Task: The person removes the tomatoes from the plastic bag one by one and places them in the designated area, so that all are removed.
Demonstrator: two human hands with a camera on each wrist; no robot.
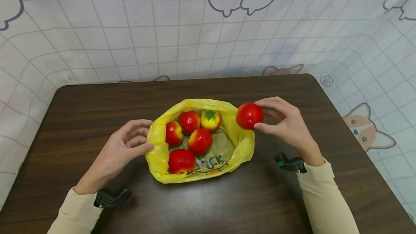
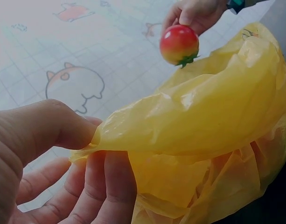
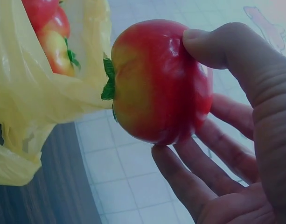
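A yellow plastic bag [image 1: 245,145] stands with its mouth spread wide, and several red-and-yellow tomatoes [image 1: 200,141] lie inside it. My left hand [image 1: 125,151] pinches the bag's left rim between thumb and fingers; the left wrist view shows the folded plastic [image 2: 147,121] in that grip. Just past the bag's right rim, my right hand [image 1: 282,120] holds another tomato [image 1: 249,116] above the table by thumb and fingertips. In the right wrist view this tomato [image 3: 161,84] is red with a yellowish end and green leaves, which point toward the bag.
The bag rests on a dark wooden table [image 1: 97,100]. Behind and beside the table hangs a white grid-patterned cloth [image 1: 130,39] with cartoon dogs. A black device is strapped to each wrist.
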